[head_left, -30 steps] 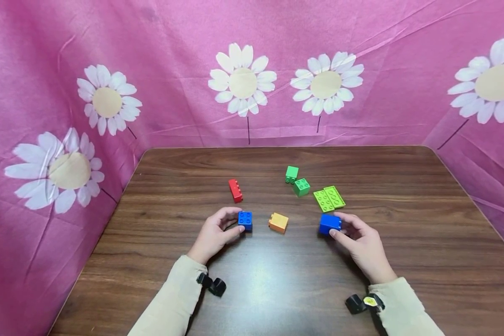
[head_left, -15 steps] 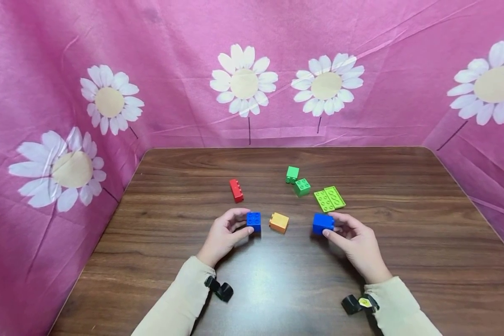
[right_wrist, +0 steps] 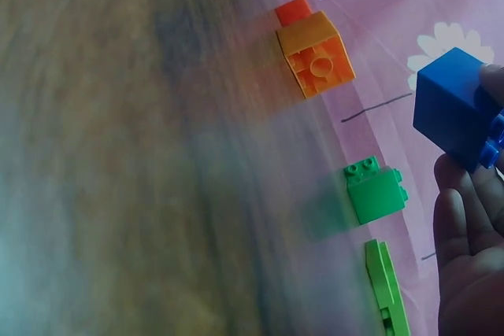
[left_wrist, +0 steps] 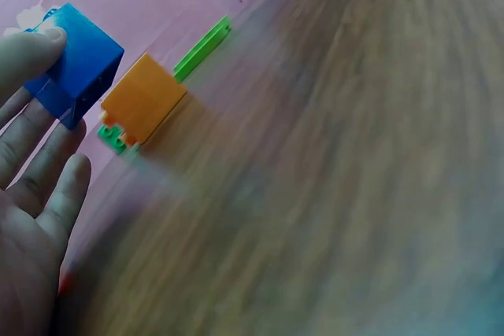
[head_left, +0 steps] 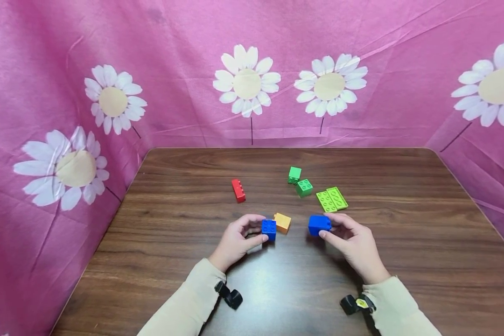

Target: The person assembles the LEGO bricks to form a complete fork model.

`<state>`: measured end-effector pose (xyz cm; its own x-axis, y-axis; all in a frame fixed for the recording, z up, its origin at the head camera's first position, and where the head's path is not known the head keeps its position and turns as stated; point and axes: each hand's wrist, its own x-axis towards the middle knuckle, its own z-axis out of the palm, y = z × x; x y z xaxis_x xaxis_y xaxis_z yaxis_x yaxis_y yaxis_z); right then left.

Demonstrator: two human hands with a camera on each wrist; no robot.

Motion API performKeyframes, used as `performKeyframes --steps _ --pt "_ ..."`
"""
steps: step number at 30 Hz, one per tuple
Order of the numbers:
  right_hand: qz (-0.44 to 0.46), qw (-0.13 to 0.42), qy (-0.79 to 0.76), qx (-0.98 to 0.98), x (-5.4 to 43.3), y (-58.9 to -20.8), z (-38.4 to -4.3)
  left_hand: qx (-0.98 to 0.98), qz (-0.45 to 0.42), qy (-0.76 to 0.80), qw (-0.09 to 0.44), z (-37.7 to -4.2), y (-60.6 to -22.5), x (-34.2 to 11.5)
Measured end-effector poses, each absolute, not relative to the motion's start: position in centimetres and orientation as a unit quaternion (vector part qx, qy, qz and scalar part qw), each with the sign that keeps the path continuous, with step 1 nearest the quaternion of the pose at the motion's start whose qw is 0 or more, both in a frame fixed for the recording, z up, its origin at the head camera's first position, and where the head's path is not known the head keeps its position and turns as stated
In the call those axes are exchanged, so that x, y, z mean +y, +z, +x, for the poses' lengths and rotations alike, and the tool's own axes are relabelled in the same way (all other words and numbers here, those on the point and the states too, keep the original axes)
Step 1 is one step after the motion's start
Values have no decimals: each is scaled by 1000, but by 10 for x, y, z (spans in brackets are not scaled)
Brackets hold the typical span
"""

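Note:
My left hand (head_left: 236, 240) pinches a blue toy brick (head_left: 269, 230) between thumb and fingers, its studs facing up. Across from it, my right hand (head_left: 356, 242) holds a second blue brick (head_left: 319, 225) tipped on its side, studs toward the palm. An orange brick (head_left: 283, 223) lies on its side on the table between them, and the left blue brick overlaps its corner in the head view. In the right wrist view the orange brick (right_wrist: 319, 57) shows its hollow underside, while the right blue brick (right_wrist: 453, 104) hangs above the table.
Behind the hands lie a red brick (head_left: 238, 191), two green bricks (head_left: 304, 187) and light green flat plates (head_left: 332, 199) side by side. The brown wooden table (head_left: 185, 186) ends at a pink flowered cloth (head_left: 185, 107).
My left hand has carried its blue brick right, up to the orange brick. My right hand has moved its blue brick slightly left, narrowing the space between them.

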<state>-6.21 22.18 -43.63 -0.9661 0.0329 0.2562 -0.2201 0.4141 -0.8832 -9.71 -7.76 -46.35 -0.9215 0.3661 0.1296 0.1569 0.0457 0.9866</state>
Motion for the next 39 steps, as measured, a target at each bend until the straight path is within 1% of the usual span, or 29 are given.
performKeyframes --steps 12,26,34,39 --pt "88 103 556 -820 210 -429 -62 754 207 618 83 -93 -465 -68" --pt "127 63 559 -817 194 -421 -65 763 210 605 88 -91 -462 -66" --pt "142 63 556 -817 186 -423 -68 774 222 588 78 -92 -462 -68" --pt "158 62 556 -813 179 -423 -69 779 219 581 84 -92 -460 -69"
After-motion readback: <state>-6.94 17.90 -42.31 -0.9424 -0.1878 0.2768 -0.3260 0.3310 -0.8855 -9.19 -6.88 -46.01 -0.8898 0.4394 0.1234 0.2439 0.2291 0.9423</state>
